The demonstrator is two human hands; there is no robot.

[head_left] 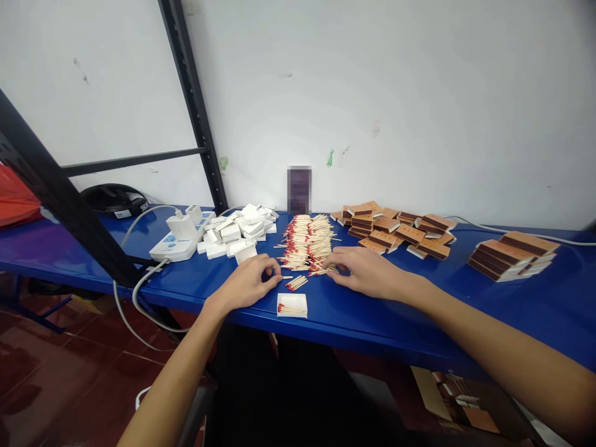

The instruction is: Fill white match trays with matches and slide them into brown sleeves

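Note:
My left hand (251, 280) rests at the table's front, thumb and forefinger pinched, with a single matchstick (287, 277) jutting from the fingertips. At the near right edge of a large heap of red-tipped matchsticks (305, 239), my right hand (361, 270) has its fingers curled around a few match ends. Between the hands lies a small bundle of loose matchsticks (297, 284). Just in front of it is an open white matchbox tray (292, 298) with several matches along its near side.
White empty trays (246, 226) are piled left of the heap, beside a power strip (179, 242) with cables. Brown matchbox sleeves (391, 230) lie scattered behind my right hand. Stacked matchboxes (512, 256) stand farther right. A black shelf post (193, 99) rises at the left.

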